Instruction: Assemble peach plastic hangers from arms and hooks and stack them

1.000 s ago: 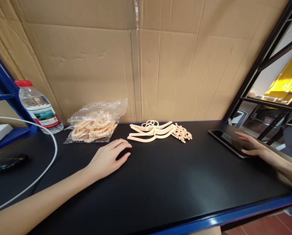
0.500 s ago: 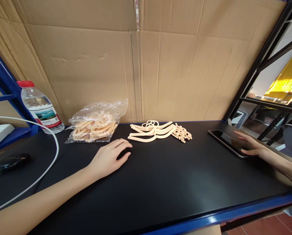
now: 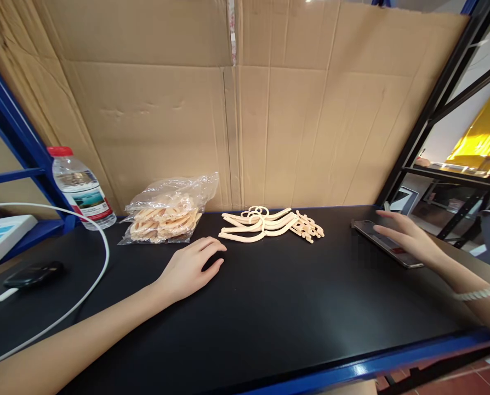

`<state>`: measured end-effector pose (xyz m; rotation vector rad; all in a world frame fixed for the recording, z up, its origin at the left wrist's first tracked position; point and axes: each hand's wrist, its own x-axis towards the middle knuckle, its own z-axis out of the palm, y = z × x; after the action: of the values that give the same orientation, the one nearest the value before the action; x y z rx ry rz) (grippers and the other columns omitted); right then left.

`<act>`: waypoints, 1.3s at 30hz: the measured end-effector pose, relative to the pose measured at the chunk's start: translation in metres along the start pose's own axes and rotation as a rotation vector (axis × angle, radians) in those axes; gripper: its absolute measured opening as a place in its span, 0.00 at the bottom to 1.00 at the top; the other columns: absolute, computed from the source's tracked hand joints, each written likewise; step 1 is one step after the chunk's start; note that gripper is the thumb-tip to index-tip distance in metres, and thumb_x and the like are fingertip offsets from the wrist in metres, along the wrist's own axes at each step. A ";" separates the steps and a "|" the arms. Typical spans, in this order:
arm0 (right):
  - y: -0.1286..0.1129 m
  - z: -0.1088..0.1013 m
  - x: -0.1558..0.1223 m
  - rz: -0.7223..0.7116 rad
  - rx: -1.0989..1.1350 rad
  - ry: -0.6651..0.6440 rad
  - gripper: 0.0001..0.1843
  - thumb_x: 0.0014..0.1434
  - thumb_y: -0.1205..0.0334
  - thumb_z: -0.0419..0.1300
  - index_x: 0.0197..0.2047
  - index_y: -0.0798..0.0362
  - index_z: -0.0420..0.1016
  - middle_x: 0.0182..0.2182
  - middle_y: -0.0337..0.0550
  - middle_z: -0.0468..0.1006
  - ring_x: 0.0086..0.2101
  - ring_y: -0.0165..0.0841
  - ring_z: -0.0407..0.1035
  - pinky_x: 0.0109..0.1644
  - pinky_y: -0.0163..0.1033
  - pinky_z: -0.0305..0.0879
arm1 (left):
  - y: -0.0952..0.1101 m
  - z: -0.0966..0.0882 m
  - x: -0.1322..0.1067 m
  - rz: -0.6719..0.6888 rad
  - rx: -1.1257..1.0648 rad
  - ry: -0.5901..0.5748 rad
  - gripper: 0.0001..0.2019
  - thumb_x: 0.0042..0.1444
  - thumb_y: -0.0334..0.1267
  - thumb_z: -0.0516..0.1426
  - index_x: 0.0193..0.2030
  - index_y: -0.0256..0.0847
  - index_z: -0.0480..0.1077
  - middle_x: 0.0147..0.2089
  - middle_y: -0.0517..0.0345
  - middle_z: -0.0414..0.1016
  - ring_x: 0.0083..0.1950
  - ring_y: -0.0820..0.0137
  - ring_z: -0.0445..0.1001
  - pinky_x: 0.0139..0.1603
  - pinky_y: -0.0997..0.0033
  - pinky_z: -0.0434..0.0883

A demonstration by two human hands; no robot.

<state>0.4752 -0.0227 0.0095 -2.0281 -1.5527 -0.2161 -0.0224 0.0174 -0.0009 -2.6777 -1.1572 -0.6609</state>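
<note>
My left hand (image 3: 195, 267) rests on the black tabletop (image 3: 245, 323) with its fingers loosely apart and nothing in them. Just beyond its fingertips lies a group of cream-coloured curved strips and rings (image 3: 258, 224). Touching their right end is a small pile of short knobbly cream pieces (image 3: 308, 226). Over at the right, my right hand (image 3: 411, 241) is above a dark smartphone (image 3: 387, 245), fingers stretched out; whether it touches the phone I cannot tell. A clear plastic bag (image 3: 169, 211) full of similar cream pieces sits behind my left hand.
A water bottle (image 3: 83, 189) with a red cap leans in view at the left. A white cable (image 3: 103, 274) curves over the table near a black device (image 3: 33, 274). Cardboard (image 3: 154, 120) walls the back, and a black metal frame (image 3: 429, 123) stands right.
My right hand has shifted left and up over the phone, and a braided band on its wrist now shows. My left hand stays put; the view has tilted slightly.
</note>
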 end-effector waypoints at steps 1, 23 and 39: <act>-0.014 0.003 0.006 -0.095 0.015 -0.064 0.30 0.56 0.44 0.50 0.57 0.51 0.67 0.56 0.52 0.72 0.56 0.44 0.65 0.60 0.43 0.61 | 0.000 0.000 0.000 -0.001 -0.001 -0.004 0.11 0.62 0.41 0.49 0.47 0.45 0.70 0.49 0.57 0.74 0.46 0.65 0.76 0.44 0.68 0.73; -0.132 0.094 0.037 -0.299 -0.072 -0.482 0.37 0.61 0.49 0.48 0.68 0.59 0.51 0.63 0.62 0.61 0.60 0.54 0.58 0.56 0.54 0.61 | -0.001 -0.004 -0.001 0.031 -0.047 -0.020 0.10 0.62 0.37 0.50 0.48 0.45 0.70 0.48 0.56 0.74 0.48 0.66 0.74 0.49 0.66 0.72; -0.099 0.105 0.054 -0.359 -0.063 -0.422 0.25 0.63 0.52 0.49 0.58 0.58 0.65 0.56 0.58 0.69 0.56 0.48 0.64 0.56 0.45 0.61 | 0.001 -0.004 0.000 0.037 -0.047 0.007 0.11 0.61 0.38 0.50 0.47 0.45 0.71 0.48 0.56 0.76 0.47 0.66 0.75 0.47 0.68 0.73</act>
<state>0.3788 0.0934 -0.0188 -1.9100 -2.1956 0.0352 -0.0234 0.0155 0.0029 -2.7262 -1.1019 -0.6992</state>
